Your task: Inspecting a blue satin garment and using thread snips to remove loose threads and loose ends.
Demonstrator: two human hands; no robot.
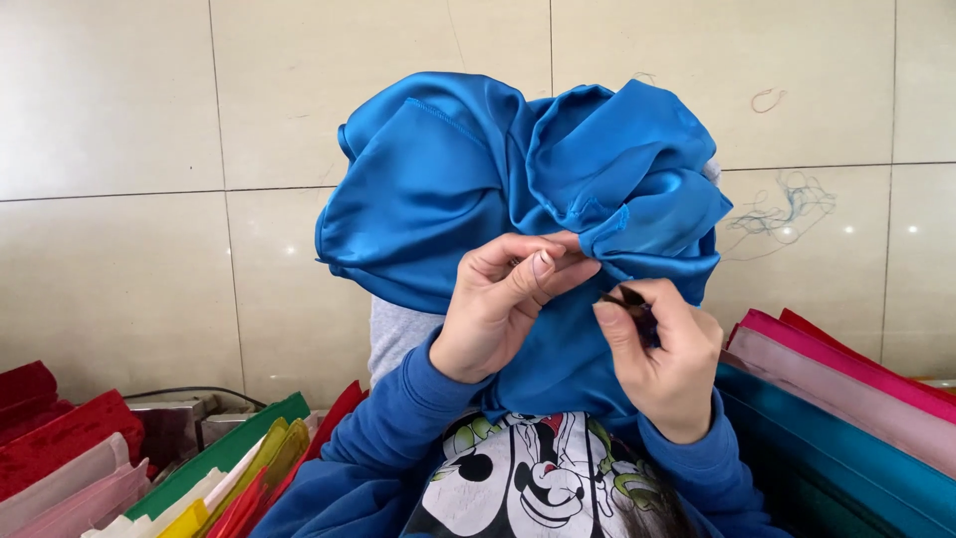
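While left hand (503, 299) fingers pinch blue satin cloth (518, 189) | right hand (662, 354) grips small dark tool (625, 299), lying left-right, tip toward seam.

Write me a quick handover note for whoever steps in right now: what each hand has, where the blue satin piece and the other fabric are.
Left hand: pinching a fold of the blue satin fabric, held up in front of the chest.
Right hand: gripping a small dark tool, too small to identify, its tip at the pinched fold.
Loose blue threads lie on the tiled floor.
Stacked fabric: pink and teal pieces at right; red, green, yellow pieces at left.
How much of the satin is finished cannot be told.
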